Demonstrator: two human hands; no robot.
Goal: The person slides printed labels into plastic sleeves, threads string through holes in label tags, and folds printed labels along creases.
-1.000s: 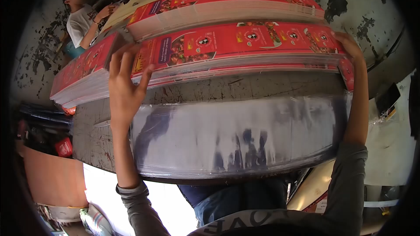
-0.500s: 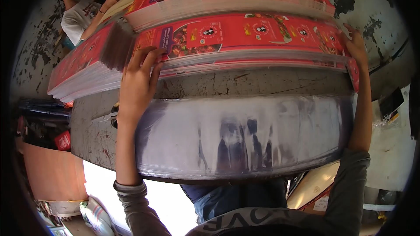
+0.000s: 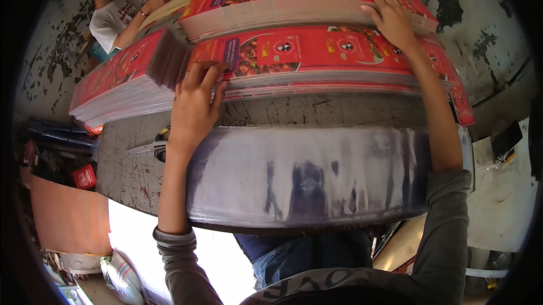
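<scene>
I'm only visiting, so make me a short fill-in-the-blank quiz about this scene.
1. The left hand is at the nearer long printed stack, mainly coloured ____.
2. The right hand is at the ____ long printed stack.
3. The scissors lie to the ____ of the shiny plastic sheets.

Missing words: red; farther; left.

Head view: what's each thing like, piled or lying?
Front red stack, piled printed side up
Back red stack, piled printed side up
Left red stack, piled printed side up
Clear sheets, piled flat, shiny
Scissors, lying flat, partly hidden
Table, scratched
Left hand, fingers bent
Right hand, fingers outstretched
</scene>
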